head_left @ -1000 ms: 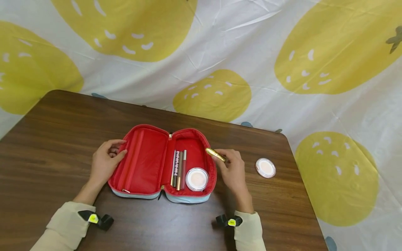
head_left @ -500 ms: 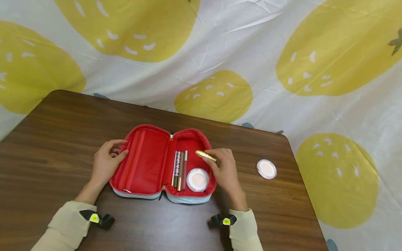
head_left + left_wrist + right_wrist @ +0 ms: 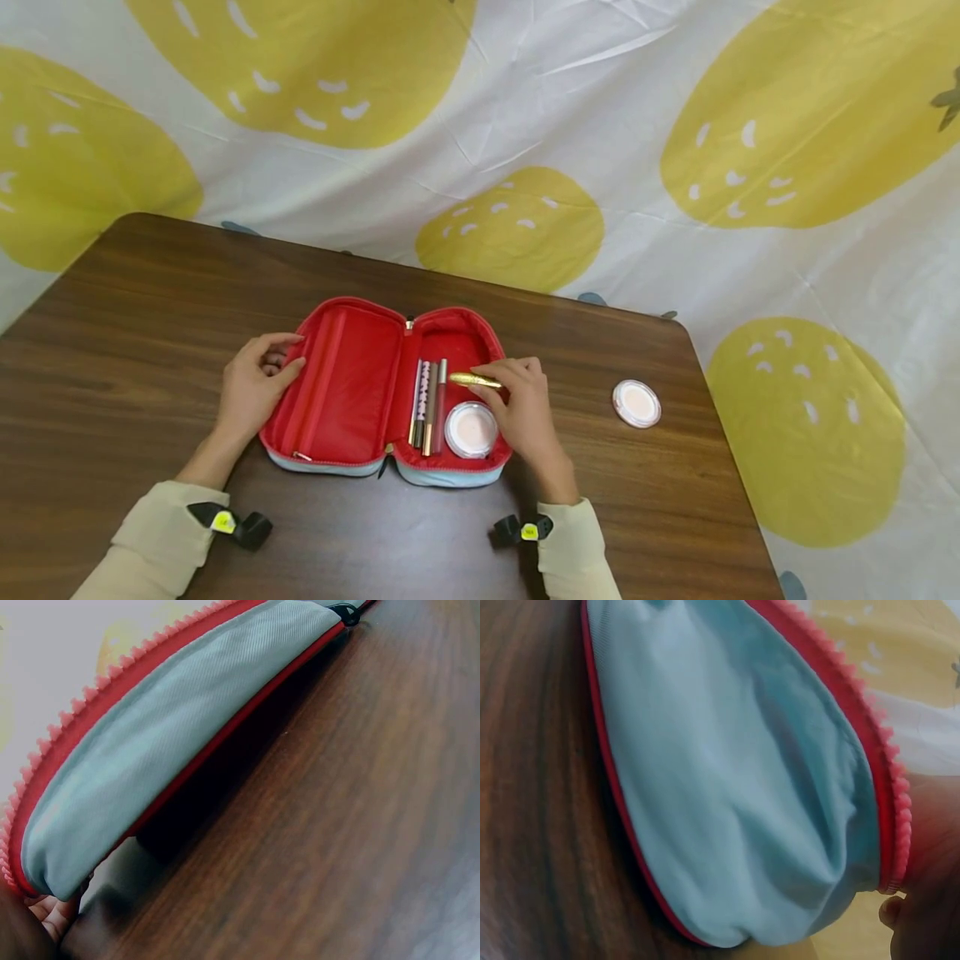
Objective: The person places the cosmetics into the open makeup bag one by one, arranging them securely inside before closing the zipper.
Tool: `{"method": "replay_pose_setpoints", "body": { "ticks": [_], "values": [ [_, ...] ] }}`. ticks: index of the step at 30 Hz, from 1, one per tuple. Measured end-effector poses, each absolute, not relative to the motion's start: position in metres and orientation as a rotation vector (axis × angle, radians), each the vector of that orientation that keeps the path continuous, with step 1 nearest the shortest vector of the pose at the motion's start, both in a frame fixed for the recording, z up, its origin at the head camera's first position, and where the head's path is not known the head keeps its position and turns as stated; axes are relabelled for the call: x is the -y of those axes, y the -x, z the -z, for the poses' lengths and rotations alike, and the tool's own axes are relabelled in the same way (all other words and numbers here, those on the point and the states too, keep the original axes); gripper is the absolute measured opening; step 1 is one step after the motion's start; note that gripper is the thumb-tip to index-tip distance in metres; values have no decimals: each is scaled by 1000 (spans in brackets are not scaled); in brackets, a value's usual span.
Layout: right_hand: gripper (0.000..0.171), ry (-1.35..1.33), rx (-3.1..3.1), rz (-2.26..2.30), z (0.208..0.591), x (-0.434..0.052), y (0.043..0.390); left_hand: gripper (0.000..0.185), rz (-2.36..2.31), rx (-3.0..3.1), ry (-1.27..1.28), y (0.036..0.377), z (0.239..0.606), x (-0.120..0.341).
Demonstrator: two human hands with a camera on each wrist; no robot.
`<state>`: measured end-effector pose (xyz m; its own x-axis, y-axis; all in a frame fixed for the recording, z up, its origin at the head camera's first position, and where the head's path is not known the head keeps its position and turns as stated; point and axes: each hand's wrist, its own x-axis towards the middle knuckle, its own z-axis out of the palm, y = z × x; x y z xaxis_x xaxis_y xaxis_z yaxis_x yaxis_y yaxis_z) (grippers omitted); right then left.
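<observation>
A cosmetic bag [image 3: 352, 392], red inside and pale blue outside, lies unzipped and spread flat on the table. My left hand [image 3: 251, 387] grips its left edge, thumb on the rim; in the left wrist view, fingertips [image 3: 56, 915] show under the pale blue side. Over the right half, my right hand [image 3: 522, 408] pinches a gold cosmetic tube [image 3: 467, 379], held crosswise with one end toward the pens. Inside that half lie several slim makeup pens [image 3: 423, 404] side by side, among them a tube with pinkish contents [image 3: 440, 408], and a round compact [image 3: 471, 430].
A second round compact [image 3: 637, 404] lies on the wooden table [image 3: 660, 492], right of the bag. Behind the table's far edge hangs a white cloth [image 3: 630, 125] with yellow fruit shapes. In the right wrist view, the bag's outer wall [image 3: 720, 780] fills most of the picture.
My right hand has moved left with the gold tube, from the bag's right rim to over its right half. The tube has turned nearly level. My left hand stays put.
</observation>
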<state>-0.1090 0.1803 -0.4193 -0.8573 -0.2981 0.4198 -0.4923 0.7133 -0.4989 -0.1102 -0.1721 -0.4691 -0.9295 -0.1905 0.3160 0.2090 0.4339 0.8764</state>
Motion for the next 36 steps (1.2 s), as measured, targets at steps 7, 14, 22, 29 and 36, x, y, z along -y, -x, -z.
{"method": "replay_pose_setpoints", "body": {
  "ticks": [7,14,22,29,36],
  "values": [
    [28,-618,2663,-874,421,-172,106,27,1504,2309,20,108,468,173],
    [28,-612,2675,-801,422,-170,104,27,1496,2310,19,107,467,173],
    [27,-568,2734,-762,425,-176,105,27,1492,2312,16,109,467,172],
    [25,-588,2750,-779,426,-179,104,27,1487,2318,18,109,468,171],
    [20,-627,2747,-767,424,-180,105,27,1498,2326,16,109,466,172]
  ]
}}
